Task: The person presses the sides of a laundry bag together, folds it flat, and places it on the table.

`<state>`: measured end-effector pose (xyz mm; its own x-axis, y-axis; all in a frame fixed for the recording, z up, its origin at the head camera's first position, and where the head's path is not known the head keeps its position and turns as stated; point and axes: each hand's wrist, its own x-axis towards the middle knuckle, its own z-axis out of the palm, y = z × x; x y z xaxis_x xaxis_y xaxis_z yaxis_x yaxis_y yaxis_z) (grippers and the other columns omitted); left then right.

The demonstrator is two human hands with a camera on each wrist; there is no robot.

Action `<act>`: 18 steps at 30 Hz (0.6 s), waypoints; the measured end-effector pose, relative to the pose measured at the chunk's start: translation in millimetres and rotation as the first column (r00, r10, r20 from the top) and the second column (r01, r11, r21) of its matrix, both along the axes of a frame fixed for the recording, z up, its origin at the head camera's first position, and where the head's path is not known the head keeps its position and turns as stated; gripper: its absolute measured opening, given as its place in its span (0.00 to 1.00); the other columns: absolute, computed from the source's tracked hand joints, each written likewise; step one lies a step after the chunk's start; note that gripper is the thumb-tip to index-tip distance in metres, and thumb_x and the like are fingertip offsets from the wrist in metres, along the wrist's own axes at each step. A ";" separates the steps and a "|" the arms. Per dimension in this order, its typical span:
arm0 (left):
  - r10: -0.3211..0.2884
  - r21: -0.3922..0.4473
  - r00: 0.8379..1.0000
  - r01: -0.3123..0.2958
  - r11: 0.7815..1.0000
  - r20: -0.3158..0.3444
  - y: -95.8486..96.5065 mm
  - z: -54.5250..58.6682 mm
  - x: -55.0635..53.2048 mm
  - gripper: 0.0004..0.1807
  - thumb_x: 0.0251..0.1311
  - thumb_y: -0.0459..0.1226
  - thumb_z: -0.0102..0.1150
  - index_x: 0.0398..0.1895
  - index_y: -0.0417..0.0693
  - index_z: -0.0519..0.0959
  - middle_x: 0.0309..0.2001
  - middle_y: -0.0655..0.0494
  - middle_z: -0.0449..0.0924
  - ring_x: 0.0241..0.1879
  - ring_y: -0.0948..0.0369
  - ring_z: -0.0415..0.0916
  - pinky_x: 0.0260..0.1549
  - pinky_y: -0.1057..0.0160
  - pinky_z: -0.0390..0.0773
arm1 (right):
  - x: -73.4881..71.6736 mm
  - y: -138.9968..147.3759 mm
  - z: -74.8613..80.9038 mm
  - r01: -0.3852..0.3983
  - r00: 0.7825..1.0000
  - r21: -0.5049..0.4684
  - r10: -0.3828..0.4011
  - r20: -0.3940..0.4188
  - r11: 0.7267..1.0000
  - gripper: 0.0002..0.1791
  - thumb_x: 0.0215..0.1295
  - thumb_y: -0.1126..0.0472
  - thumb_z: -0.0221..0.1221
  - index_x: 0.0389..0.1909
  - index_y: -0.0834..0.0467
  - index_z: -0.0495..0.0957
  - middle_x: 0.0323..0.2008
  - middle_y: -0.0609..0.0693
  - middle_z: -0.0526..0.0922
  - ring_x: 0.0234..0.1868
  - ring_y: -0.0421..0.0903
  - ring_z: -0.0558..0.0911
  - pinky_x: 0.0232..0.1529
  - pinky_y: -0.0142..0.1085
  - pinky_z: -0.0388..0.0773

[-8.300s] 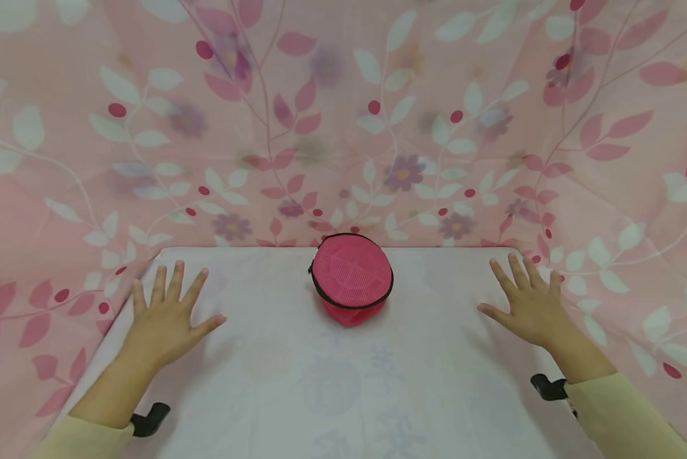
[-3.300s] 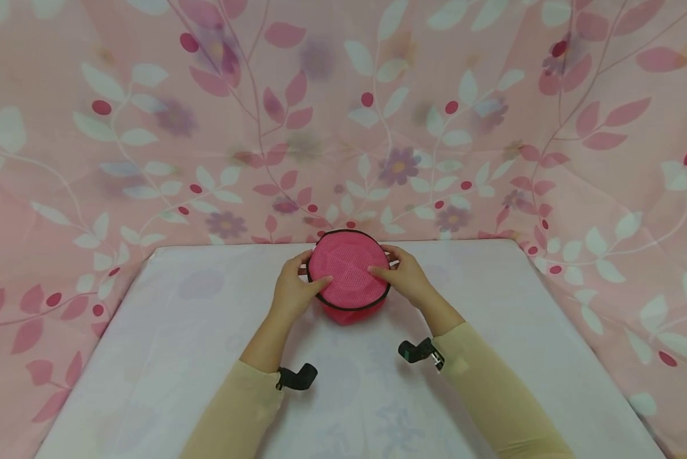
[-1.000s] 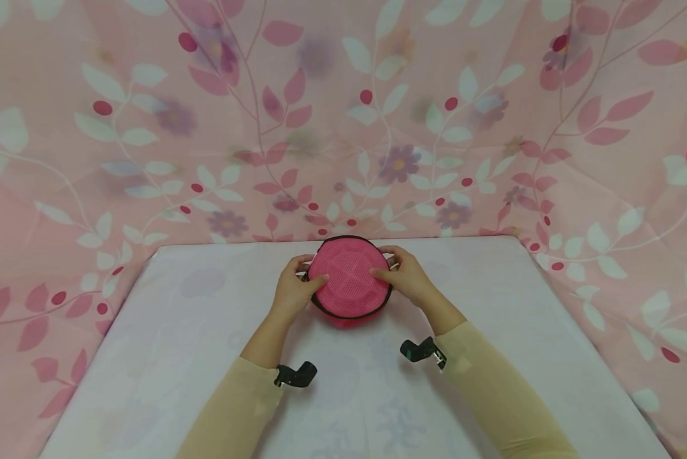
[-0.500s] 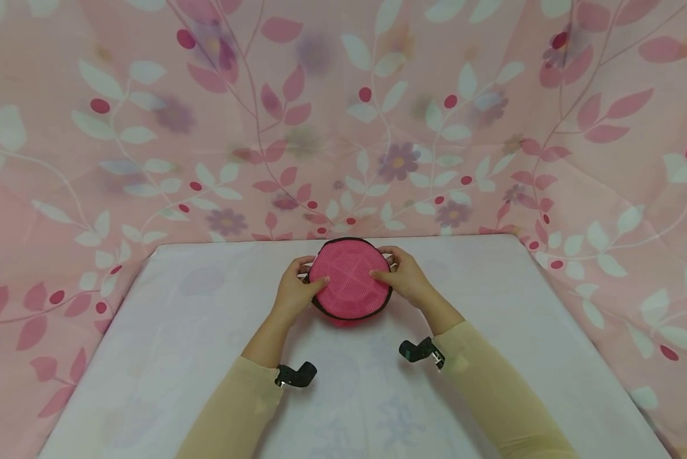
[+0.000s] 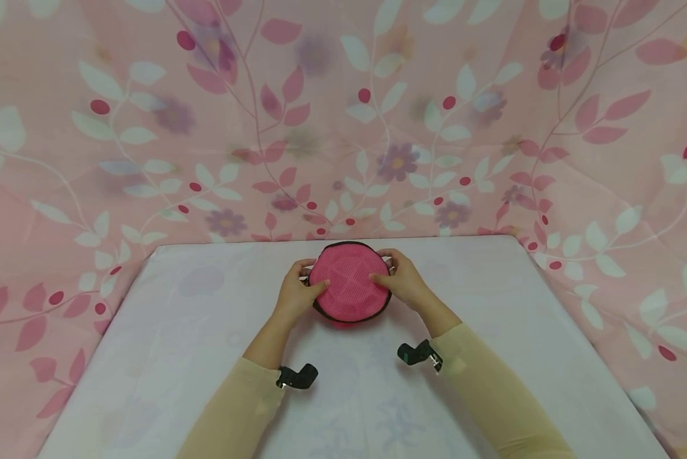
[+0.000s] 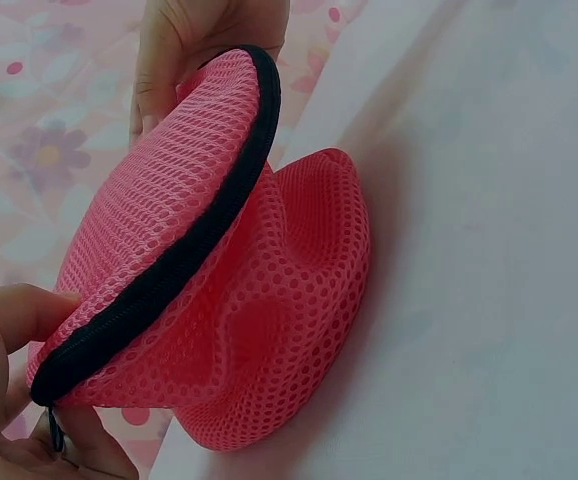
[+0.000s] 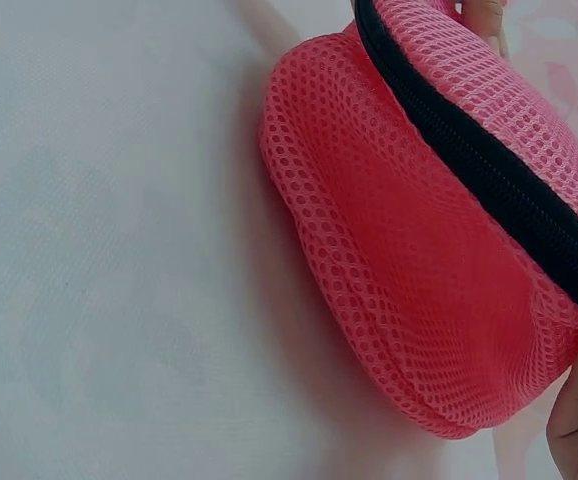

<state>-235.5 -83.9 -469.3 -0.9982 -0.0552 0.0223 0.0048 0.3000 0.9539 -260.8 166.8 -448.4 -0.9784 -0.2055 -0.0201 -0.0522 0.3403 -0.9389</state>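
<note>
A round pink mesh bag [image 5: 350, 287] with a black zipper edge stands near the back of the white table, its upper panel tilted to face me. On its left edge, my left hand [image 5: 295, 294] pinches the rim, thumb on the mesh and fingers behind. The right hand [image 5: 408, 280] grips the opposite edge in the same way. In the left wrist view, a zipper pull [image 6: 56, 430] hangs beside the left fingers. The mesh bag [image 7: 399, 250] has a soft, dented lower part resting on the table in the right wrist view. What lies inside cannot be made out.
A white cloth with faint print covers the table [image 5: 148, 357]. Pink floral curtain [image 5: 343, 115] hangs behind and along both sides. A small black wrist camera [image 5: 299, 376] sits at the left cuff, another wrist camera [image 5: 418, 352] at the right.
The hands, first spread flat at both sides, have come in and taken hold of the bag's rim. Over the last second its top has tipped and sunk slightly toward me.
</note>
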 end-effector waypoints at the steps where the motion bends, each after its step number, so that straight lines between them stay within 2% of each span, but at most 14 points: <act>1: 0.000 -0.004 1.000 0.000 1.000 0.002 0.0 -0.4 0.0 0.32 0.56 0.35 0.72 0.65 0.46 0.72 0.49 0.45 0.75 0.38 0.56 0.72 0.35 0.64 0.74 | 2.8 -1.1 4.1 -0.002 1.000 0.002 0.002 0.005 1.000 0.33 0.61 0.67 0.68 0.67 0.66 0.67 0.40 0.60 0.75 0.30 0.42 0.74 0.28 0.31 0.74; 2: -0.001 -0.007 1.000 0.001 1.000 0.006 0.0 -1.1 0.1 0.32 0.57 0.35 0.72 0.65 0.46 0.72 0.49 0.45 0.75 0.38 0.56 0.71 0.35 0.64 0.74 | 6.3 -2.3 8.9 -0.004 1.000 0.006 0.003 0.009 1.000 0.33 0.62 0.68 0.68 0.67 0.67 0.67 0.41 0.61 0.75 0.30 0.41 0.74 0.28 0.30 0.74; 7: -0.006 -0.008 0.999 0.006 1.000 0.032 -0.1 -3.4 1.4 0.32 0.57 0.36 0.72 0.65 0.47 0.72 0.49 0.46 0.75 0.38 0.56 0.71 0.34 0.64 0.74 | 7.0 -1.7 3.3 0.006 1.000 0.024 -0.007 0.013 1.000 0.33 0.62 0.66 0.69 0.66 0.64 0.68 0.39 0.57 0.74 0.32 0.42 0.73 0.29 0.30 0.73; 9: -0.008 -0.004 0.999 0.009 1.000 0.036 -0.3 -4.6 1.5 0.32 0.57 0.36 0.72 0.65 0.47 0.72 0.49 0.46 0.75 0.37 0.56 0.71 0.34 0.64 0.75 | 1.1 1.1 -8.2 0.009 1.000 0.023 -0.010 0.014 1.000 0.33 0.61 0.64 0.70 0.66 0.62 0.69 0.38 0.55 0.74 0.32 0.43 0.73 0.29 0.31 0.73; 18: -0.007 -0.009 0.999 0.007 1.000 0.031 -0.6 -4.7 1.4 0.33 0.57 0.38 0.73 0.66 0.47 0.73 0.50 0.46 0.75 0.41 0.55 0.73 0.37 0.64 0.75 | 1.6 3.0 -6.5 0.015 1.000 0.041 -0.015 0.008 0.999 0.32 0.62 0.62 0.70 0.65 0.59 0.70 0.38 0.55 0.75 0.32 0.44 0.74 0.27 0.32 0.74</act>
